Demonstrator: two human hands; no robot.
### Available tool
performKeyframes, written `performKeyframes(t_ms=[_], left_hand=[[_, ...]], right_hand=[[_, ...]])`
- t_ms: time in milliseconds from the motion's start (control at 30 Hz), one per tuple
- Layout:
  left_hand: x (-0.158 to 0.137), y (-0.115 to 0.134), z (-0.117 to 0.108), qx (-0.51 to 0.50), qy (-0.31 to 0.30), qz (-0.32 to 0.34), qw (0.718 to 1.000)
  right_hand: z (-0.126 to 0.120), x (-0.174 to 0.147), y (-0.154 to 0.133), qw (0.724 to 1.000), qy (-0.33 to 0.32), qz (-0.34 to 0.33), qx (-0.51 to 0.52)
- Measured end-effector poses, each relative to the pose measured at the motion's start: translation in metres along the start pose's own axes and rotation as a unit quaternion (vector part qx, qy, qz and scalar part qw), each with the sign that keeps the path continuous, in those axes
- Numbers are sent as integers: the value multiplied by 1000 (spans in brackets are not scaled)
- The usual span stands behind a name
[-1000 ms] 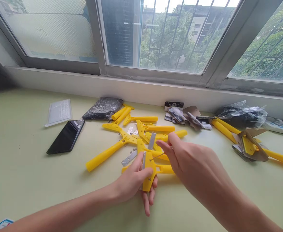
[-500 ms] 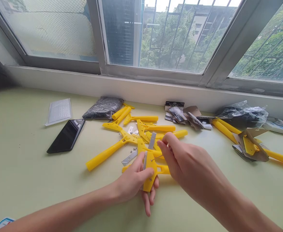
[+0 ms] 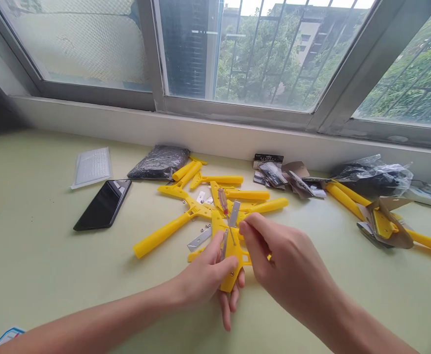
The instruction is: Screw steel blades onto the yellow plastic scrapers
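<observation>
My left hand (image 3: pixel 210 273) is closed round the head of a yellow scraper (image 3: pixel 230 281), thumb on top and fingers beneath, with a metal blade along its left edge. A screw (image 3: pixel 232 274) shows near the thumb. A small screwdriver (image 3: pixel 222 200) with a reddish clear handle leans away from me, its tip at the upper screw position. My right hand (image 3: pixel 279 246) is closed just right of the screwdriver's shaft, apart from it, and over the scraper's handle. Its curled fingers hide whatever is in them. Loose metal blades (image 3: pixel 199 239) and small nuts (image 3: pixel 205 228) lie behind my left hand.
More yellow scrapers (image 3: pixel 163 238) lie piled beyond my hands. A black phone (image 3: pixel 102 205), a bubble-wrap pouch (image 3: pixel 92 167) and a dark plastic bag (image 3: pixel 159 163) are on the left. Packaging cards (image 3: pixel 273 174) and a carton-wrapped scraper (image 3: pixel 385 226) are on the right.
The screwdriver has gone from my right hand's fingers to leaning up and left, tip still on the scraper. My left hand keeps its grip. The view has shifted slightly.
</observation>
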State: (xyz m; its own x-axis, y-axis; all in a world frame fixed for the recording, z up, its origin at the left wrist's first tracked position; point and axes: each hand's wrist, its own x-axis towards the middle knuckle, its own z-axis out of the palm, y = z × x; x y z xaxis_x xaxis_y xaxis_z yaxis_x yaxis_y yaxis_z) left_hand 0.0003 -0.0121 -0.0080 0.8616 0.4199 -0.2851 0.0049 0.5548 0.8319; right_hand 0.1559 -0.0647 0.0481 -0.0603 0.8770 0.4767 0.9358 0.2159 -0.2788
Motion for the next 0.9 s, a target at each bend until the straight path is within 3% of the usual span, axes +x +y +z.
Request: performKeyframes(t_ms=[233, 467, 633, 767, 900], left_hand=[[1, -1, -3, 8, 12, 6, 1000], [6, -2, -7, -9, -8, 1, 1000], [7, -3, -9, -5, -23, 1, 1000], [11, -6, -14, -6, -35, 1, 999], [16, -12, -17, -14, -36, -5, 999]], right_hand=[[25, 4, 12, 997, -47, 51, 25], [23, 26, 44, 984, -74, 118, 114], [36, 79, 49, 986, -78, 125, 78], [69, 135, 33, 976, -175, 131, 15], [100, 166, 20, 946, -267, 169, -67]])
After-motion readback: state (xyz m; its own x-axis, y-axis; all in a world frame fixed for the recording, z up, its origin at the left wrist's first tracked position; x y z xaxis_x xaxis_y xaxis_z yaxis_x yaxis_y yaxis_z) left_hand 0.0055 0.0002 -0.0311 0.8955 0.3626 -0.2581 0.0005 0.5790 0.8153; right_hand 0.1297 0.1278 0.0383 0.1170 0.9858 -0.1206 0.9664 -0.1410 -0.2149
